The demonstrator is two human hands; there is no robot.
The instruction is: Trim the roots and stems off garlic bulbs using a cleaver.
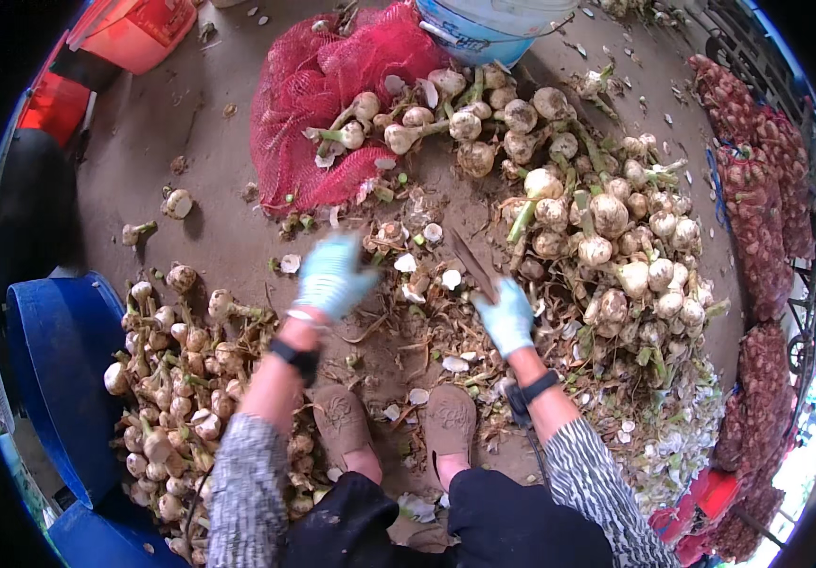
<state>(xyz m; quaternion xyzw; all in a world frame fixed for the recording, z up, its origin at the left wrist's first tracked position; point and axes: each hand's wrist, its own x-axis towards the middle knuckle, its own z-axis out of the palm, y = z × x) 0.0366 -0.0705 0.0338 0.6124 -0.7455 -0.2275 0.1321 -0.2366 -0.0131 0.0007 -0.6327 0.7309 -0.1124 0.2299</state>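
Observation:
My left hand [333, 277], in a pale blue glove, is blurred by motion above the floor. Its thumb stands apart from the fingers and nothing shows in it. My right hand [506, 318], gloved alike, grips a knife [473, 264] whose dark blade points up and left. Below the hands lie dry leaves and cut white garlic trimmings [451, 279]. To the right is a heap of garlic bulbs with stems [608, 215]. At the left, a second pile of garlic bulbs [181, 405] reaches almost to my left forearm.
A red mesh sack [294, 106] lies partly under the far bulbs, beside a blue-and-white bucket [497, 28]. Blue plastic containers [60, 376] border the left pile. Filled mesh sacks [759, 234] line the right edge. My brown shoes [450, 426] stand among scraps. Red tubs [142, 35] sit far left.

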